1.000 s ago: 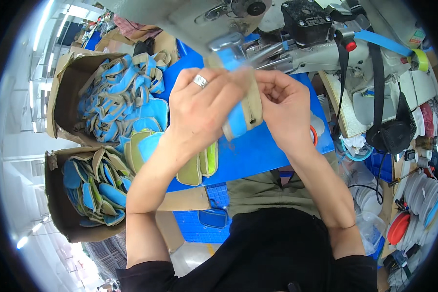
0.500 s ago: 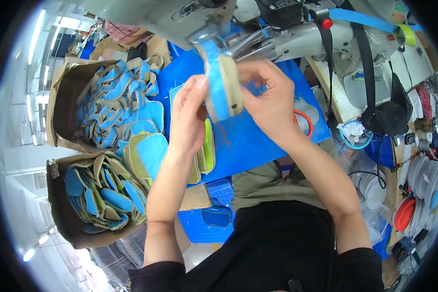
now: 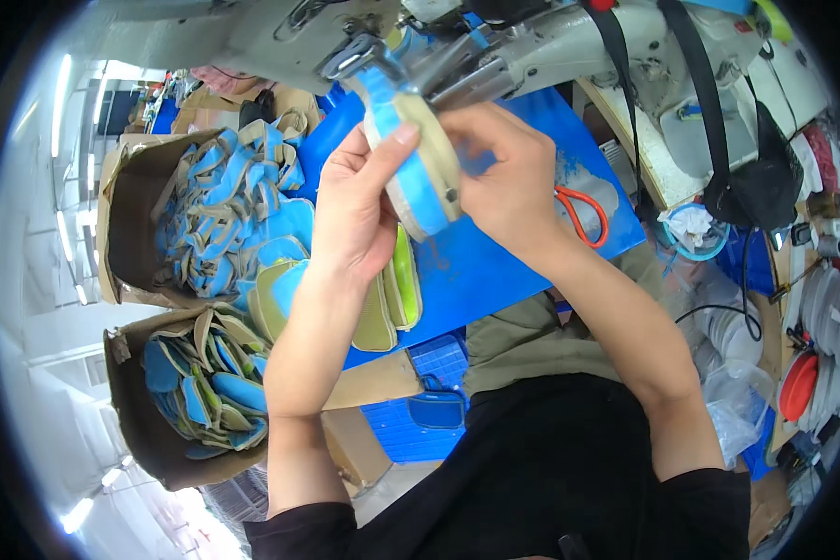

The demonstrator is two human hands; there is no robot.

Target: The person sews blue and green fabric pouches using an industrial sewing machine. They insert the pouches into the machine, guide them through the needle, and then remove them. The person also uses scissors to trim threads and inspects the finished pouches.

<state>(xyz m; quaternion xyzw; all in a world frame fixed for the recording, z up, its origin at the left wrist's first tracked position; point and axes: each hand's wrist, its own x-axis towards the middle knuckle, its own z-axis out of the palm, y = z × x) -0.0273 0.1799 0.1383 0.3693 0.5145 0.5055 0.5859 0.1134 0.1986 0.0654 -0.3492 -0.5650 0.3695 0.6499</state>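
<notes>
So right above the fingers there's a big grey machine (image 3: 569, 51) crowding the space, with a shiny metal bracket (image 3: 357, 58) just past the left fingertips. Out left of the left fingers sit two cardboard boxes: the farther one (image 3: 126, 224) is heaped with blue-and-beige strips (image 3: 224, 191), the nearer one (image 3: 126, 392) stuffed with flat padded pieces (image 3: 219, 383). More green and beige panels (image 3: 373, 317) lie just below the left hand (image 3: 350, 201), and a red loop handle (image 3: 602, 224) is off to the right of the right hand (image 3: 504, 177). The curved blue-and-beige band (image 3: 415, 191) is up between the two hands: left thumb flat across its face, that hand pinching it, and its top end running up by the bracket. Right fingers are bent in close at its right edge, but they're blurry, so I can't tell if they're gripping. Under the fingers is a blue tabletop (image 3: 495, 257), kinda scuffed, and way off left of them the room's pale with bright lamps (image 3: 77, 515).
</notes>
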